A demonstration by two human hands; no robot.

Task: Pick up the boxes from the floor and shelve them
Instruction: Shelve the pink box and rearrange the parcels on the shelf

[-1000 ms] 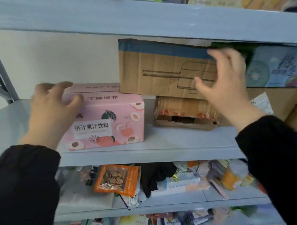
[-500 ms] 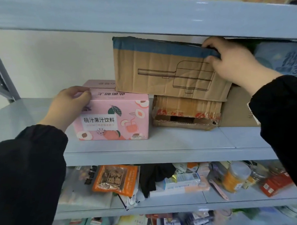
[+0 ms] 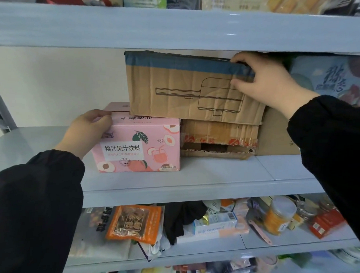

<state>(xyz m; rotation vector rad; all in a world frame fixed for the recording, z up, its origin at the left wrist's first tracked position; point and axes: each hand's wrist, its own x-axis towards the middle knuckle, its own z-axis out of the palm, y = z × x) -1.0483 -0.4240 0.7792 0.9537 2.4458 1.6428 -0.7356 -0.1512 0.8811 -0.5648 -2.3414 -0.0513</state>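
Now the right hand (image 3: 269, 82) has closed, fingers pinching the top edge of the brown carton (image 3: 183, 85) at one o'clock. The left hand (image 3: 87, 131) grips the pink box (image 3: 138, 148), nudged snug at nine o'clock of the crushed carton (image 3: 220, 135). Both look shelved, only squaring up left.

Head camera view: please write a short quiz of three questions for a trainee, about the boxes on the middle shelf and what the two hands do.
1. True or false: the left hand grips the top left corner of the pink peach juice box.
2. Choose one. The large cardboard box with the blue band lies on:
A. the pink peach juice box alone
B. the pink peach juice box and the crushed cardboard box
C. the crushed cardboard box alone
3. Fill the gap: the right hand pinches the large cardboard box at its top ___ corner.

Key: 1 true; 2 B; 3 right.
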